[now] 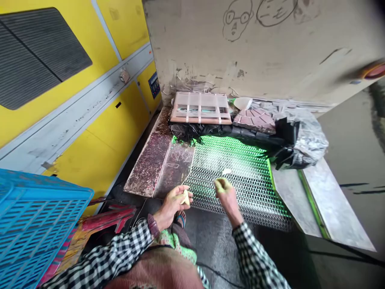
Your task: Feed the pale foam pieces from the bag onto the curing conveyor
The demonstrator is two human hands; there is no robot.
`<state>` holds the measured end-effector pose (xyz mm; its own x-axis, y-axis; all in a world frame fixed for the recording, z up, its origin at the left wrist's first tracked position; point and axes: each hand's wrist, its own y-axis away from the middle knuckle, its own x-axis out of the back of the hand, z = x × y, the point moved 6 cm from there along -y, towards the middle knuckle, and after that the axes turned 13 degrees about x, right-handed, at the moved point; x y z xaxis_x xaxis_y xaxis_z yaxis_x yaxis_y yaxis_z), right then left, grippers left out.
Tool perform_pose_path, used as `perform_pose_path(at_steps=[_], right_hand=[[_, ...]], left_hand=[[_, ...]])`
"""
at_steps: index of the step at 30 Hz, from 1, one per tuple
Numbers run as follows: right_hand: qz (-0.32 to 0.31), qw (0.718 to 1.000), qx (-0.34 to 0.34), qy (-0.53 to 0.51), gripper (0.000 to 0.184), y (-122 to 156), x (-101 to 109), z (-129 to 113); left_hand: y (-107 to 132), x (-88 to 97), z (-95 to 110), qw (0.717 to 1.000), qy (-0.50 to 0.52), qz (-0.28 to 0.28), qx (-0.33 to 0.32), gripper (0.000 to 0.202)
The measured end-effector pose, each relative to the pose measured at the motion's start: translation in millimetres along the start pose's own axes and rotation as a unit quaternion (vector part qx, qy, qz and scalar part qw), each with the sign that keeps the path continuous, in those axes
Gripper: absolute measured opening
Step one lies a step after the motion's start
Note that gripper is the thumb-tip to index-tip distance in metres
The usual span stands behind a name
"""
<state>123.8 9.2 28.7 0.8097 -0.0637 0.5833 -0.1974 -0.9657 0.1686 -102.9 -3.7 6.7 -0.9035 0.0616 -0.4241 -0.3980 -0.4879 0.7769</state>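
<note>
Head view: I see the left hand [171,204] pinching a pale scrap [186,197], the right hand [229,198] bunched narrow over the wire mesh [240,180]

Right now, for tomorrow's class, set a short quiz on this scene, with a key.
1. True or false: the right hand is over the wire mesh.
2. Which sits beyond the mesh, by the wall: A the blue crate, or B the strapped stack?
3. What does the left hand hold?

Key: 1 true; 2 B; 3 a pale yellow scrap.
</note>
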Motion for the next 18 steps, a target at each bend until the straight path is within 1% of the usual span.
perform_pose_path(at_steps=[1, 2, 3, 4, 5, 6, 7, 9, 12, 15, 17, 18], right_hand=[[-0.046, 0.995, -0.010, -0.084, 0.044, 14, -25, -6], [-0.081, 0.985, -0.023, -0.152, 0.046, 27, -48, -11], [-0.093, 0.972, -0.045, -0.212, 0.049, 38, -67, -13], [-0.084, 0.960, -0.070, -0.258, 0.053, 46, -81, -13], [-0.067, 0.950, -0.093, -0.291, 0.057, 52, -91, -10], [-0.045, 0.943, -0.113, -0.311, 0.060, 56, -97, -7], [-0.026, 0.940, -0.121, -0.318, 0.061, 57, -98, -2], [-0.013, 0.951, -0.101, -0.291, 0.058, 53, -90, 3], [-0.042, 0.974, -0.042, -0.217, 0.053, 42, -73, 3], [-0.071, 0.983, -0.008, -0.167, 0.051, 34, -67, -1], [-0.055, 0.990, 0.019, -0.130, 0.049, 30, -65, -3], [-0.032, 0.993, 0.032, -0.105, 0.048, 27, -62, -3]], left_hand=[[-3, -4.5, 3, 1.000, 0.002, 0.002, -0.012, 0.037], [-7, -9.1, 6, 1.000, 0.007, 0.003, -0.024, 0.039], [-10, -13.8, 8, 0.999, 0.011, 0.003, -0.035, 0.041], [-14, -18.2, 9, 0.999, 0.012, 0.002, -0.043, 0.043], [-17, -21.8, 10, 0.999, 0.010, 0.001, -0.049, 0.043], [-21, -24.3, 10, 0.998, 0.003, 0.001, -0.056, 0.043], [-24, -25.5, 10, 0.998, -0.006, 0.003, -0.064, 0.043], [-30, -24.1, 10, 0.997, -0.017, 0.012, -0.075, 0.041], [-35, -17.0, 10, 0.997, -0.032, 0.030, -0.070, 0.039], [-38, -10.9, 12, 0.995, -0.053, 0.048, -0.076, 0.032], [-40, -8.0, 14, 0.993, -0.057, 0.057, -0.082, 0.033], [-41, -6.2, 14, 0.993, -0.055, 0.062, -0.080, 0.034]])
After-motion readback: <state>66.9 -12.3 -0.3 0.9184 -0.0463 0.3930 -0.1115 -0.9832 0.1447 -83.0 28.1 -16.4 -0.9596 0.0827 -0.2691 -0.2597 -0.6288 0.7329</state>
